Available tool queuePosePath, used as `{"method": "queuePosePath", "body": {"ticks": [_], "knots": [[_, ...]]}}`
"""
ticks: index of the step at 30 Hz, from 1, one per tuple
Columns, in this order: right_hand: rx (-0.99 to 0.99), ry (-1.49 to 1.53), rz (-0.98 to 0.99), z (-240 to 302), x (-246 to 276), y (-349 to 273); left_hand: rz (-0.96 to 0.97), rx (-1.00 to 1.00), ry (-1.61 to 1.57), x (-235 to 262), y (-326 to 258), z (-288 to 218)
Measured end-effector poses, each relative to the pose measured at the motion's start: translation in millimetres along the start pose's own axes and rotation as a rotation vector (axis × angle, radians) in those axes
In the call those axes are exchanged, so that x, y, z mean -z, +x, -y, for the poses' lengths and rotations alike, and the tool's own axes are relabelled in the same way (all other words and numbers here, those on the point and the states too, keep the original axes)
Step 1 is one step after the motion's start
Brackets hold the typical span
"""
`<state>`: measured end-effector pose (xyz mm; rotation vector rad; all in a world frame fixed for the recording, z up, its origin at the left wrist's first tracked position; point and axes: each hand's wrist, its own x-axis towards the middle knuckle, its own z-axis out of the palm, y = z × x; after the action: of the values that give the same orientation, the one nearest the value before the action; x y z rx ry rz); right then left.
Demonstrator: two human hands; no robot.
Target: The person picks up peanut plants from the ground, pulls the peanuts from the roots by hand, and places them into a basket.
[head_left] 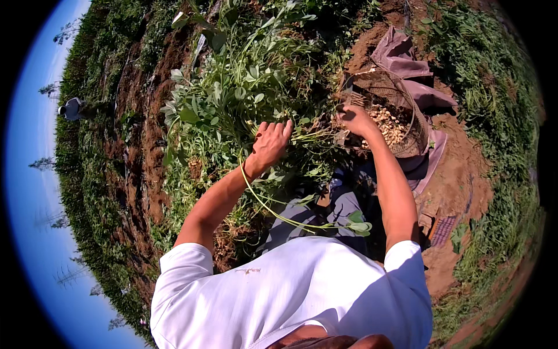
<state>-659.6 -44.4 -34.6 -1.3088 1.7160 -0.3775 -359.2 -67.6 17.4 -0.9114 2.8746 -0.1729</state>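
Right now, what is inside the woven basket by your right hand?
The woven basket holds a heap of pale peanut pods. The right hand covers its near edge, so anything beneath the hand or the pods is hidden.

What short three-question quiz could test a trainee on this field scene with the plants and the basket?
1. True or false: the right hand reaches to the round woven wire basket of pale pods.
2. What does the left hand grip?
A. leafy green plant stems
B. a shovel
C. a bottle
3. Fill in: the basket stands on a mauve ____ spread over the brown soil.

Key: 1 true; 2 A; 3 cloth.
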Motion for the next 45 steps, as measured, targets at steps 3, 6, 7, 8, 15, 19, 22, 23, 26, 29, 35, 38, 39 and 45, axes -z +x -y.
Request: {"method": "queuePosePath", "body": {"ticks": [3,6,7,8,15,19,22,23,26,29,35,38,39,45], "knots": [[-0.041,0.031,0.287,-1,-18,19,-0.070,-0.068,-0.019,-9,-14,6],[-0.076,0.492,0.163,-5,-44,5,-0.120,-0.079,-0.015,-26,-29,16],[-0.074,0.527,0.097,-6,-52,0,-0.079,-0.069,-0.053,-32,-34,20],[-0.107,0.643,0.009,-5,-64,-6,-0.054,-0.052,-0.092,-37,-40,24],[-0.231,1.506,-0.782,-2,-114,-16,-0.013,0.001,-0.112,-61,-98,40],[-0.300,0.806,-1.005,-20,-79,-30,-0.089,0.049,-0.142,-69,-142,59],[-0.373,0.532,-1.026,-25,-64,-49,-0.160,0.064,-0.204,-74,-166,82],[-0.311,0.642,-0.967,-21,-72,-54,-0.143,0.092,-0.260,-75,-168,93],[-0.188,0.875,-0.806,6,-127,-63,-0.140,0.158,-0.540,-70,-166,132],[-0.029,1.020,-0.538,61,-204,-63,-0.154,0.171,-0.788,-57,-163,174],[0.300,0.842,-0.335,204,-276,-56,-0.199,0.316,-1.623,-26,-182,219],[0.432,0.645,-0.367,261,-275,-55,-0.401,0.159,-1.819,-12,-190,225],[0.432,0.517,-0.432,278,-275,-53,-0.494,0.077,-1.905,-7,-194,225],[0.432,0.204,-0.425,326,-276,-59,-0.420,0.250,-2.247,12,-222,208]]}}
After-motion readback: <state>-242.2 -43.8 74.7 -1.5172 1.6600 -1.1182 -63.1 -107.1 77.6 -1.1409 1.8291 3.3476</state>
